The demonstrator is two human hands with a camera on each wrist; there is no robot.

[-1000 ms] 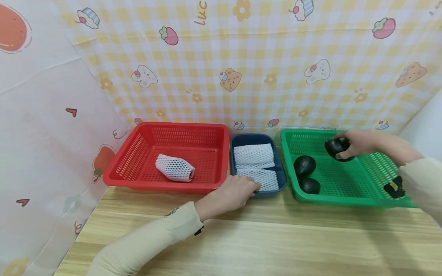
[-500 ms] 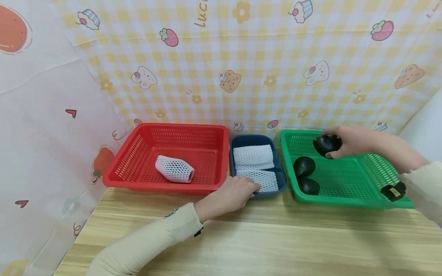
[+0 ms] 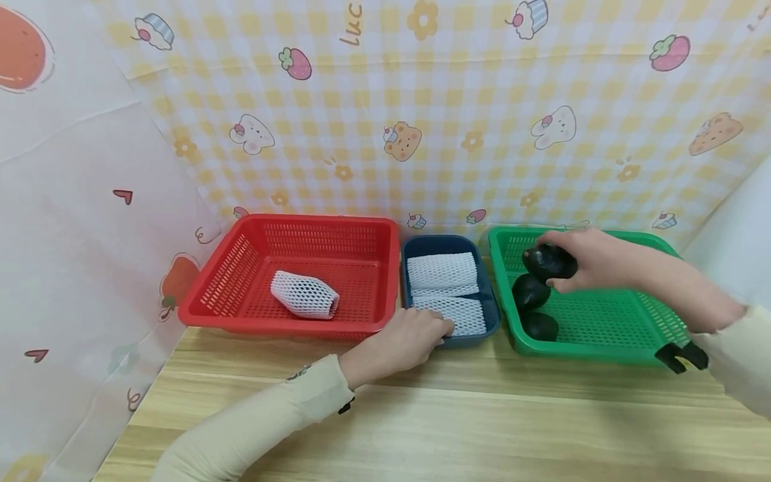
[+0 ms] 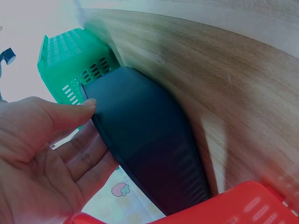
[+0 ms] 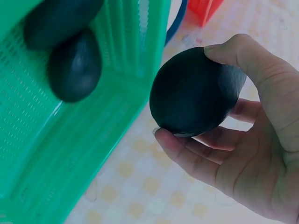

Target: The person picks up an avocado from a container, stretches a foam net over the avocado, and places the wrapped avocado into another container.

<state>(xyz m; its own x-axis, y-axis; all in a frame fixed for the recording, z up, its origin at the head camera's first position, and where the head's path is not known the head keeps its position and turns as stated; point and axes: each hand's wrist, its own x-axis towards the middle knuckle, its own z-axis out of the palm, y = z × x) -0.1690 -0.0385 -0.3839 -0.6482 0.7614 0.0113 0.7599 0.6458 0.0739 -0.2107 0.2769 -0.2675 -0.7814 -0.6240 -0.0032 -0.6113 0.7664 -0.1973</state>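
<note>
My right hand (image 3: 593,258) holds a dark avocado (image 3: 549,262) over the left part of the green basket (image 3: 602,348), thumb on one side and fingers curled on the other. Two more avocados lie at the basket's left wall, the upper one (image 3: 530,292) partly overlapped by the held fruit in the head view. My left hand (image 3: 409,335) grips the near left rim of a dark blue tray (image 4: 140,116), its thumb against the outer wall in the left wrist view. White foam net sleeves (image 3: 442,273) lie in that tray, the nearer one partly behind my fingers.
A red basket (image 3: 289,324) stands left of the tray, with one sleeved item (image 3: 305,294) inside, dark through the mesh. The three containers stand side by side along the patterned backdrop (image 3: 361,167). Wooden tabletop (image 3: 421,422) stretches in front of them.
My right hand has carried the avocado leftward across the green basket, from its middle to above the two resting avocados. The left hand has stayed on the tray's rim.
</note>
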